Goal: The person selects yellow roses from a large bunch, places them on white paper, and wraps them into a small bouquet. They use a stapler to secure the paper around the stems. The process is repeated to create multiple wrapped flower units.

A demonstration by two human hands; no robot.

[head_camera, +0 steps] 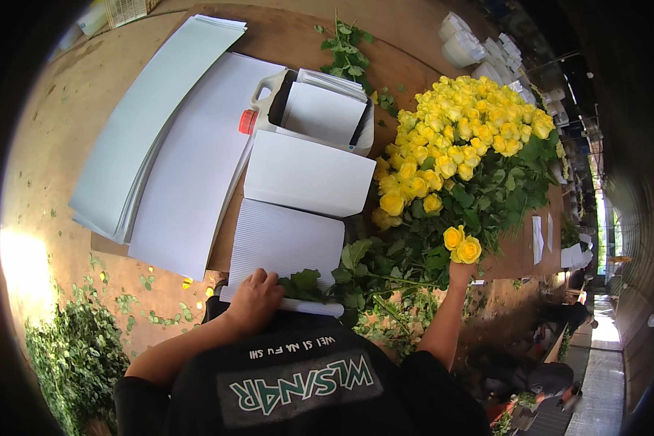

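My left hand (255, 301) lies with curled fingers on the near edge of a white corrugated cardboard sheet (286, 240); its fingertips are hidden, so whether it grips the edge is unclear. Leafy rose stems (354, 267) cross the sheet's right side, close to that hand. At the table's near edge, my right hand (461, 269) is closed below two yellow rose blooms (463, 246), which cover most of its fingers. Beyond it lies a large heap of yellow roses (463, 122), blooms towards the far side. A smooth white card (309, 173) adjoins the corrugated sheet.
A cut-open plastic jerrycan (267, 111) with a red cap holds white cards (324, 109). Large white sheets (158, 131) are stacked to the left. Cut leafy stems (346, 52) lie at the back. Leaves (73, 354) are piled on the floor. People (545, 376) are at right.
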